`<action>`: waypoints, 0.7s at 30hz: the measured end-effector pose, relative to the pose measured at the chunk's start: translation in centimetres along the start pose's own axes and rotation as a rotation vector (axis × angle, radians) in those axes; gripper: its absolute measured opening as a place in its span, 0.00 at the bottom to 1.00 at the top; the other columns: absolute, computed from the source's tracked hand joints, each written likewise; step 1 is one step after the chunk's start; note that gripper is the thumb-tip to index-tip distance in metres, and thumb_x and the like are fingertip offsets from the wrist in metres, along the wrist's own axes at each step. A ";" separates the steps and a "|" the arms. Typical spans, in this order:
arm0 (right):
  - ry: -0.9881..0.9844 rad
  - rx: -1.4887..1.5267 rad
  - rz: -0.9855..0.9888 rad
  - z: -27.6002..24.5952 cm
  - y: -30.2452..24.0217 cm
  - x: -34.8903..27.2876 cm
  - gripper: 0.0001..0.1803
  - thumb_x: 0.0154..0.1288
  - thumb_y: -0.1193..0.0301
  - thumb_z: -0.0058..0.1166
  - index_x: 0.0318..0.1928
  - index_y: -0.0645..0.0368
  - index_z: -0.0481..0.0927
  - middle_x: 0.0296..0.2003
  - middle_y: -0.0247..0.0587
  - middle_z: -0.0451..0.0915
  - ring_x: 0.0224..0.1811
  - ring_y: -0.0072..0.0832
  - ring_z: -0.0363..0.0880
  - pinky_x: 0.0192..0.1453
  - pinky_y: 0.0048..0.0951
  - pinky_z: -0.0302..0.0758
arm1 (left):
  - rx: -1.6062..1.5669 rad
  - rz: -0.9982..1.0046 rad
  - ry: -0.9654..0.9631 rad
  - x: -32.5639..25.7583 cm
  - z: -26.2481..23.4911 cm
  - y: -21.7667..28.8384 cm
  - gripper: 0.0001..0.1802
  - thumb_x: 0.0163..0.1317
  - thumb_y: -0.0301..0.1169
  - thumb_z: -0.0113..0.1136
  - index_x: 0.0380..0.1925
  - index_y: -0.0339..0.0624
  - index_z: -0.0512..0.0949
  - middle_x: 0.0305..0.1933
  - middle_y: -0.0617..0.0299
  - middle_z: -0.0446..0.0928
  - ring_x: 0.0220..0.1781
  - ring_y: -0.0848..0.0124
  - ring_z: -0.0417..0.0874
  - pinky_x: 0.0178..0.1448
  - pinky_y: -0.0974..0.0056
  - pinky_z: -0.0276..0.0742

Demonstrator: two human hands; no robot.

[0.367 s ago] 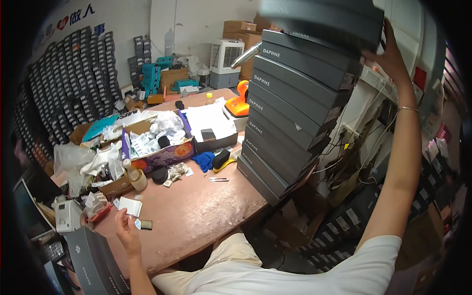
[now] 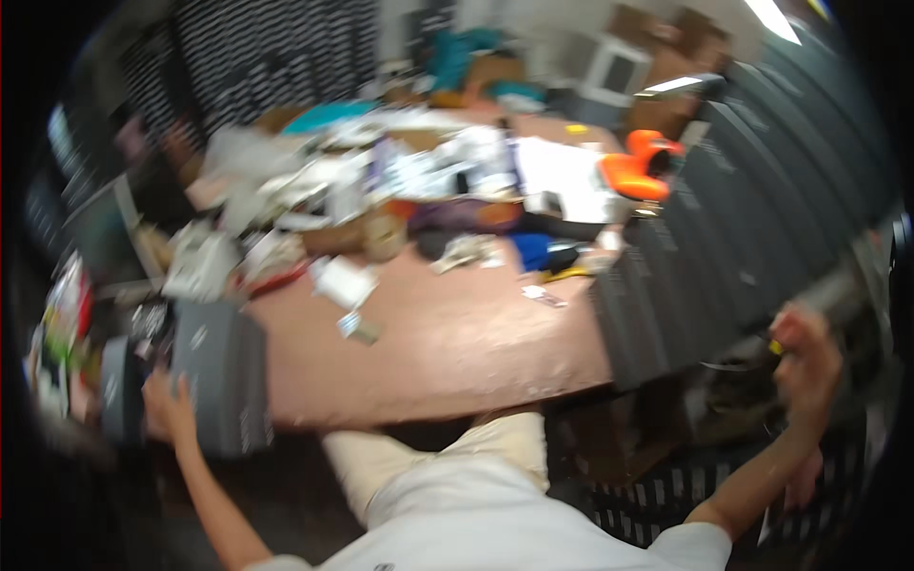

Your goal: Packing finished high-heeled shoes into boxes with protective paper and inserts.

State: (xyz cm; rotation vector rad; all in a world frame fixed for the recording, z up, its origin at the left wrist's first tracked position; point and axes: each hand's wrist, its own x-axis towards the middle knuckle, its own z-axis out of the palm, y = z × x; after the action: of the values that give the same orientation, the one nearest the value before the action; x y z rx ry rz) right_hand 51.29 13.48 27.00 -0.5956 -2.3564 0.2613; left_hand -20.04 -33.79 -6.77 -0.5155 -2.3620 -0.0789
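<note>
At the lower left, my left hand (image 2: 169, 411) reaches beside a dark grey shoebox (image 2: 221, 381) at the table's left end. Its fingers are stretched and apart; whether they touch the box I cannot tell. Another dark box (image 2: 119, 385) stands just left of that hand. My right hand (image 2: 807, 366) is raised at the right, apart from the tall stack of dark grey shoeboxes (image 2: 733, 190). Motion smears its fingers, so their hold is unclear. The stack rises from the right end of the pinkish table (image 2: 457, 333).
An orange tape dispenser (image 2: 638, 171) sits beside the stack. Cartons full of crumpled paper (image 2: 428, 171) line the table's far side. A small white pad (image 2: 345, 283) lies nearer. A monitor (image 2: 114, 233) stands at the left. Many shoeboxes (image 2: 276, 67) are piled against the far wall.
The view has swung left and blurred. My right hand has come off the top of the stack and dropped lower. My left hand has moved from above the table to the boxes at the left.
</note>
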 end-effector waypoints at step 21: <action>-0.689 0.030 -0.477 64.5 3.1 4.5 0.27 0.69 0.68 0.38 0.67 0.57 0.64 0.71 0.41 0.59 0.74 0.43 0.53 0.76 0.48 0.48 | -1.623 -0.825 -1.117 -16.1 -10.3 21.3 0.33 0.58 0.27 0.67 0.63 0.33 0.67 0.48 0.61 0.79 0.43 0.74 0.80 0.52 0.67 0.76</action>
State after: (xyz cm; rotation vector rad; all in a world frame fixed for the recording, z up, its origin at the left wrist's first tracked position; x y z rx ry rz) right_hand 6.54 16.73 -19.67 0.1208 -3.0518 0.3146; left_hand 5.46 -21.79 -11.42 -0.1549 -2.7842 -2.7917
